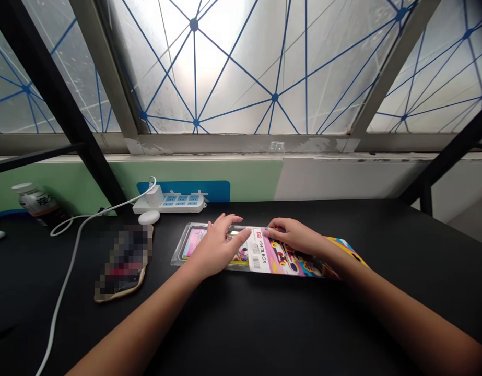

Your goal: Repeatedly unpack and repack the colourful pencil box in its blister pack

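A colourful pencil box (272, 257) in clear plastic packaging lies flat on the black table (264, 324), with a white label reading "PENCIL BOX". My left hand (217, 245) rests flat on the left part of the package, fingers stretched out over it. My right hand (293, 236) lies on the package's middle, fingers curled down onto its top, the forearm covering the right end.
A white power strip (174, 202) with a plugged charger and white cable (68, 261) sits at the back left. A phone (125, 261) lies left of the package. A bottle (35, 201) stands far left. Black frame bars rise at both sides.
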A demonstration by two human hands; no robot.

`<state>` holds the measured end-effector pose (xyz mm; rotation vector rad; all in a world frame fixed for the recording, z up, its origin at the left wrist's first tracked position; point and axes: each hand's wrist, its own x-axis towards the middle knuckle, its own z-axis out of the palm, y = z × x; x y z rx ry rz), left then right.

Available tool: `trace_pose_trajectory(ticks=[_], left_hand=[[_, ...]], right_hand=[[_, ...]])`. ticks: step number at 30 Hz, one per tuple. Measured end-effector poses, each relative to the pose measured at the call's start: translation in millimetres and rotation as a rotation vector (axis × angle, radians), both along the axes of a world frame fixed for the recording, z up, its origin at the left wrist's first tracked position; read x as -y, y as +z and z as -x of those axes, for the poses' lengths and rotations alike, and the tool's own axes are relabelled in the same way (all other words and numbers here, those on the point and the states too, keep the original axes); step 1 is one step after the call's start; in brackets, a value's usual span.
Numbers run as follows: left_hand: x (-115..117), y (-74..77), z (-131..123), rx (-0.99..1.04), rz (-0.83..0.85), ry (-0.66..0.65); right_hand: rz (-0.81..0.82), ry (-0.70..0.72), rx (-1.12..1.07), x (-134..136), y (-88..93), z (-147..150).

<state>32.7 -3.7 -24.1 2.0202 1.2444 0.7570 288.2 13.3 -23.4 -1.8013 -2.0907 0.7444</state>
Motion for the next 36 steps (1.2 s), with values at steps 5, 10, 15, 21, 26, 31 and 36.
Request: trace_pose_trajectory(ticks=[5,10,15,21,26,31,36], left_hand=[[-4.8,6.8,4.3,0.339,0.042,-0.065],[-30.7,1.3,24.1,0.462,-0.07,0.094],[-43.5,-15.9,28.5,0.564,-0.017,0.188],[-38.1,-21.1,23.0,0.532,-0.087,0.196],[-36.0,-17.9,22.5,0.552,-0.086,0.184],[-36.7,-16.1,24.2,0.476,-0.136,0.184],[-38.8,-14.0,29.4,0.188,-0.165,0.153]], right_hand=[[0.037,0.017,0.005,-1.8,0.1,-4.6],[0.098,0.044,0.019,-10.6,5.7,-32.8],[0.122,0.171,-0.028,-12.2,13.5,-54.8],[0.081,0.107,-0.006,-12.8,10.3,-28.7],[-0.011,0.197,0.086,-17.3,19.1,23.8],[-0.08,0.276,0.146,-29.1,15.4,87.9],[-0.239,0.278,0.202,-28.9,13.1,115.0]])
